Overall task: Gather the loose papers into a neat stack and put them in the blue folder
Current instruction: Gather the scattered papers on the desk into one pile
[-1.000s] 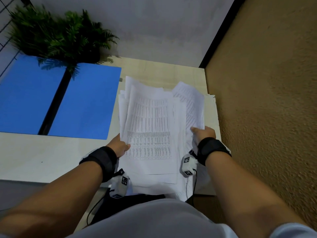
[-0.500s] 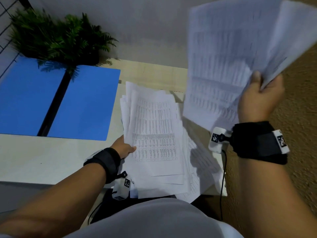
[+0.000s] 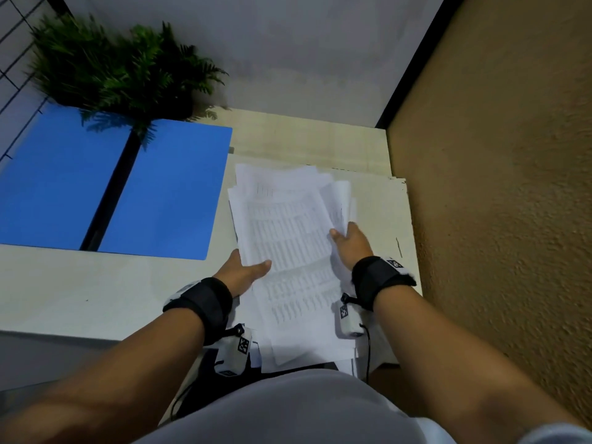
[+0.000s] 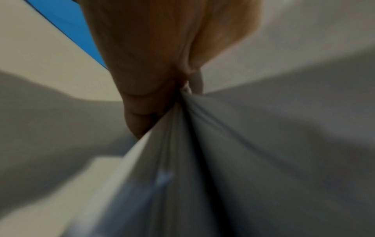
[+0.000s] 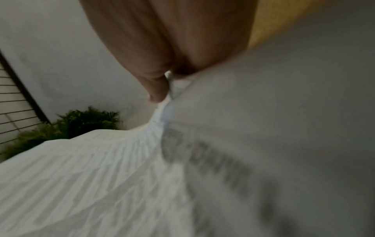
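Note:
An uneven pile of printed white papers (image 3: 288, 238) lies on the pale table, right of the open blue folder (image 3: 166, 193), which lies flat with a black spine. My left hand (image 3: 246, 270) grips the pile's left edge, thumb on top. In the left wrist view the left hand (image 4: 178, 89) pinches the sheets (image 4: 263, 144). My right hand (image 3: 349, 245) holds the pile's right edge with the thumb over the top sheets. The right wrist view, blurred, shows the right hand (image 5: 168, 77) pinching the papers (image 5: 101, 176). The near ends of the sheets overhang the table's front edge.
A green fern-like plant (image 3: 112, 68) stands at the back left, its fronds over the folder's far edge. A rough brown wall (image 3: 496, 187) runs close along the table's right side. Bare table (image 3: 80, 293) lies in front of the folder.
Half a second ago my right hand held a bunch of sheets high at the right; it has brought them down onto the pile. My left thumb now lies on top of the pile.

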`<state>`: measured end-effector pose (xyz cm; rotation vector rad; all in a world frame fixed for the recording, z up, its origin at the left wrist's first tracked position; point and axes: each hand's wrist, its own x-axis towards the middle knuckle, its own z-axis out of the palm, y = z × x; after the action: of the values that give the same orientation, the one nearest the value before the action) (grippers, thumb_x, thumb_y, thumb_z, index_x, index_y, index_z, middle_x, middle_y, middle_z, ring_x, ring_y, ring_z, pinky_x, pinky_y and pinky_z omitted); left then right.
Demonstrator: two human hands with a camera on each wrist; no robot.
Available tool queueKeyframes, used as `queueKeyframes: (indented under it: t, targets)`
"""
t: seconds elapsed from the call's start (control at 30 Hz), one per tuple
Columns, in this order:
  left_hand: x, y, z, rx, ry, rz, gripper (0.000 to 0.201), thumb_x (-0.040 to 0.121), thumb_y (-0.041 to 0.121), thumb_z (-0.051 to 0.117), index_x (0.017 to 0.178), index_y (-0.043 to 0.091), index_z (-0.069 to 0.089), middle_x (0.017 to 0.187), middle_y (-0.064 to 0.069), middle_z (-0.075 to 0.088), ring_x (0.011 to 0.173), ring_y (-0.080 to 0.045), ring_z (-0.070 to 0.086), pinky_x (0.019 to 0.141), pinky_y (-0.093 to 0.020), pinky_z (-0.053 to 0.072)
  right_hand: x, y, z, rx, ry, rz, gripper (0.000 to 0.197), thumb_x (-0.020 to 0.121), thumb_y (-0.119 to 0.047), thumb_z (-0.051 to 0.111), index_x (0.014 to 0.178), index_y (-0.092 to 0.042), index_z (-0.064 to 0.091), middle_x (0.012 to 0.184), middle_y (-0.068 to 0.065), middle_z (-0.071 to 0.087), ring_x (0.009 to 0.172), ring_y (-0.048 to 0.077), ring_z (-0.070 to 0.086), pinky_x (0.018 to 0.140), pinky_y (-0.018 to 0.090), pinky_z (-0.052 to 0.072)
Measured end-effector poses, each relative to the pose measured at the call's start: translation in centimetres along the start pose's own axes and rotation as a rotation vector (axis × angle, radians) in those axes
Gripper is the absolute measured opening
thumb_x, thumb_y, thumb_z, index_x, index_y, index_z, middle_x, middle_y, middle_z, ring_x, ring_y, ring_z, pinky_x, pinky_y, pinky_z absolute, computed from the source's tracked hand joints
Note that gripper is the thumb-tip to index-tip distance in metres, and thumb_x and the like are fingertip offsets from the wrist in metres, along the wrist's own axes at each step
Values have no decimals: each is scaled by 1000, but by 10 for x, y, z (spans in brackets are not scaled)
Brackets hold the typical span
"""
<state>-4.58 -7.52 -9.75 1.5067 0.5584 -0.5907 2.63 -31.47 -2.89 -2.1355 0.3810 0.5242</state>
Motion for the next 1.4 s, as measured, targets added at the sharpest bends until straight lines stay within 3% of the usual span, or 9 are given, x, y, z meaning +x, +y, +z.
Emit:
queueKeyframes:
  t: [0.17,0.3,0.5,0.63,0.8,0.93,1.1,1.27,1.4]
  targets:
    - [-2,1,10,106,50,94,62,86,9,70,142,17,45,132,-3,61,120,-22,58,95,-34,50,5,16,-2,2,-84,7,63,98,-49,42,146,-9,34,152,10,35,143,33,30,115,40,25]
    - [0,-5,10,65,185,62,62,85,0,68,142,14,46,133,-6,60,118,-23,58,95,-36,48,14,44,-34,-342,315,86,43,88,-32,65,123,-11,52,128,15,49,122,35,45,101,46,42]
    - [-5,-5,8,40,189,66,59,89,-4,63,143,10,44,139,-11,56,121,-24,54,94,-31,43,-11,87,-42,-338,91,215,49,86,-28,70,124,-4,48,117,15,61,109,35,59,91,38,49]
    - [-8,-2,7,63,201,58,57,90,-2,63,143,9,44,140,-11,55,128,-29,52,96,-32,42,-30,81,-55,-88,267,191,37,99,-17,51,131,0,51,136,21,53,123,39,51,103,41,40]
    - [-6,-4,9,64,215,79,60,88,-3,66,142,12,46,138,-8,57,124,-27,54,94,-33,44,-44,35,-113,-263,658,-67,13,98,-17,46,90,-9,54,90,19,61,88,39,61,70,34,42]
    - [-7,-1,15,-24,216,65,61,83,-8,67,136,17,51,129,-4,62,114,-24,58,97,-43,49,-66,-15,-148,-145,876,-371,14,94,-15,50,82,-9,50,81,16,59,76,25,56,67,34,44]
    - [-5,3,18,38,169,63,81,66,28,88,134,13,48,129,0,61,120,-27,59,100,-46,50,-66,-26,-116,110,696,-289,8,94,-20,54,91,-13,53,86,7,60,80,20,58,71,31,48]
    - [-3,14,26,-20,124,-88,134,57,91,53,156,17,-2,160,-4,30,147,-26,28,119,-46,25,-42,17,-30,-39,359,-12,37,100,-22,45,127,2,47,132,17,47,116,34,54,101,36,42]
    - [-4,19,34,-191,14,-50,135,57,74,76,156,21,0,157,4,32,146,-19,30,120,-46,21,-31,50,10,-337,184,105,47,99,-33,46,134,-3,39,144,16,29,129,34,36,106,40,39]
